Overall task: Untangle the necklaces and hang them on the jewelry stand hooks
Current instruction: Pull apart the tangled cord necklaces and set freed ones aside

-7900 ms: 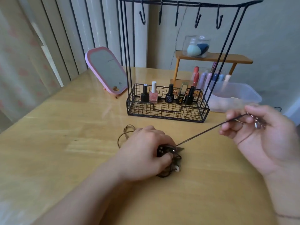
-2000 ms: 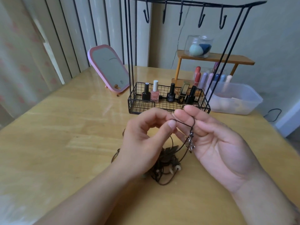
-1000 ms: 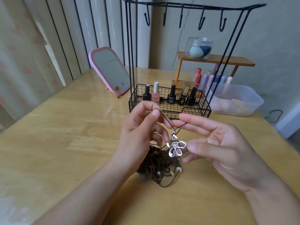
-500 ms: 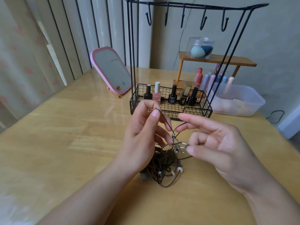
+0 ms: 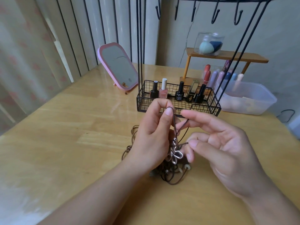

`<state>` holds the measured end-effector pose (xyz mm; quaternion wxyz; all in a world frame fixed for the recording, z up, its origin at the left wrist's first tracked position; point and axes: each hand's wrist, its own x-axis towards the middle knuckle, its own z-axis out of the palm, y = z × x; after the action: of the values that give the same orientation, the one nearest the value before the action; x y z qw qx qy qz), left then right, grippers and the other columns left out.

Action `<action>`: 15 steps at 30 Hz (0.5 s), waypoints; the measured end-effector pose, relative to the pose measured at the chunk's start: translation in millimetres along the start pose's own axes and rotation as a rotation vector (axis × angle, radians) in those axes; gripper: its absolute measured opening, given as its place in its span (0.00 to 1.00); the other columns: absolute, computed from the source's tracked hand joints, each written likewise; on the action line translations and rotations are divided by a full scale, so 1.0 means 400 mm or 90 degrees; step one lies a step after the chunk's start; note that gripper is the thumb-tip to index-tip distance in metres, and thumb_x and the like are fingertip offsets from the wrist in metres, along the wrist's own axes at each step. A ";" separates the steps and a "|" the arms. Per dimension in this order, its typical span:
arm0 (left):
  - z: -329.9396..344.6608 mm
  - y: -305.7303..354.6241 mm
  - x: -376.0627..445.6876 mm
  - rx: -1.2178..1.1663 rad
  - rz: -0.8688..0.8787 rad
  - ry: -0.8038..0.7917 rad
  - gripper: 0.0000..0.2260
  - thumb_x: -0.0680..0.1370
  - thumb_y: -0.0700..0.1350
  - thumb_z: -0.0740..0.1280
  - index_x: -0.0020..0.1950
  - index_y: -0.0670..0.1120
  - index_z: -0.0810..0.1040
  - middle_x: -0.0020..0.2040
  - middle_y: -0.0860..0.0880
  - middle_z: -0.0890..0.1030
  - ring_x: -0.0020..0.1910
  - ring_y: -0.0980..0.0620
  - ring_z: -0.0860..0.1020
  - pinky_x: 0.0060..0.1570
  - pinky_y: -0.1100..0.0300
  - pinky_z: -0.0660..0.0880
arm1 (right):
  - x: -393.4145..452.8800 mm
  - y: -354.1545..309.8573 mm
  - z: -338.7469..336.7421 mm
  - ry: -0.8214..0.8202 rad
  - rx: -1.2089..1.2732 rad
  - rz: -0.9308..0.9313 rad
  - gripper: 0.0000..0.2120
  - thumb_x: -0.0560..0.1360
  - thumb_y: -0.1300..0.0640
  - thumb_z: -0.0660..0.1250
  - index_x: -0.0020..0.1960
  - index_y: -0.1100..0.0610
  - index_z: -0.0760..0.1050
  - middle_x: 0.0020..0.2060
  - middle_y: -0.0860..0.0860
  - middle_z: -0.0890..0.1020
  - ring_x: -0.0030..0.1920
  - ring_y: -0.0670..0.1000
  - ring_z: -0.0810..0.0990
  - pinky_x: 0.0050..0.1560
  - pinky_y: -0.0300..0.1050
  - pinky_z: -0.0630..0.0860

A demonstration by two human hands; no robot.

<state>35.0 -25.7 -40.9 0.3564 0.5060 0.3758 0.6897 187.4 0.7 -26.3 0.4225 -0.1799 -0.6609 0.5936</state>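
A tangle of dark brown cord necklaces [image 5: 170,174] with pale beads lies on the wooden table [image 5: 65,143]. My left hand [image 5: 152,135] pinches a loop of dark cord between thumb and forefinger, lifted above the pile. A silver flower-shaped pendant [image 5: 175,154] hangs on that cord between my hands. My right hand [image 5: 215,142] pinches another stretch of the same cord beside the pendant, forefinger stretched out. Behind stands the black wire jewelry stand [image 5: 178,104], its several hooks [image 5: 215,15] bare along the top bar.
Nail polish bottles [image 5: 163,90] stand in the stand's wire basket. A pink-framed mirror [image 5: 118,67] leans at the back left. A clear plastic tub [image 5: 248,99] and a small wooden shelf [image 5: 227,55] with makeup sponges sit at the back right.
My left hand has lifted off the pile and now holds the cord up. My right hand came in from the right; the pendant swung between my hands and hangs slightly lower.
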 end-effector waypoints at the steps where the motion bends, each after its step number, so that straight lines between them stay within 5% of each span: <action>1: 0.001 0.004 0.000 -0.017 -0.008 -0.003 0.06 0.84 0.42 0.56 0.48 0.44 0.68 0.34 0.40 0.66 0.26 0.55 0.67 0.30 0.68 0.71 | 0.001 0.000 -0.001 0.010 0.003 0.001 0.23 0.69 0.71 0.64 0.60 0.56 0.80 0.50 0.61 0.80 0.27 0.55 0.75 0.40 0.46 0.78; 9: -0.018 0.016 0.008 -0.087 -0.062 -0.026 0.04 0.80 0.43 0.60 0.45 0.47 0.72 0.30 0.48 0.73 0.25 0.55 0.68 0.26 0.64 0.65 | 0.000 -0.016 -0.012 0.007 -0.003 0.013 0.25 0.69 0.71 0.62 0.63 0.55 0.78 0.59 0.56 0.82 0.27 0.59 0.79 0.39 0.56 0.81; 15: -0.015 0.013 0.007 -0.035 0.001 -0.022 0.03 0.80 0.40 0.59 0.47 0.42 0.70 0.29 0.47 0.70 0.24 0.57 0.65 0.24 0.67 0.64 | -0.006 -0.025 0.007 0.044 -0.024 0.060 0.26 0.75 0.76 0.63 0.65 0.51 0.76 0.60 0.47 0.82 0.30 0.61 0.84 0.24 0.47 0.78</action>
<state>28.0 -26.6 -36.2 0.3760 0.5085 0.3498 0.6911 189.0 -5.2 -17.6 0.4136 -0.2392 -0.6478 0.5934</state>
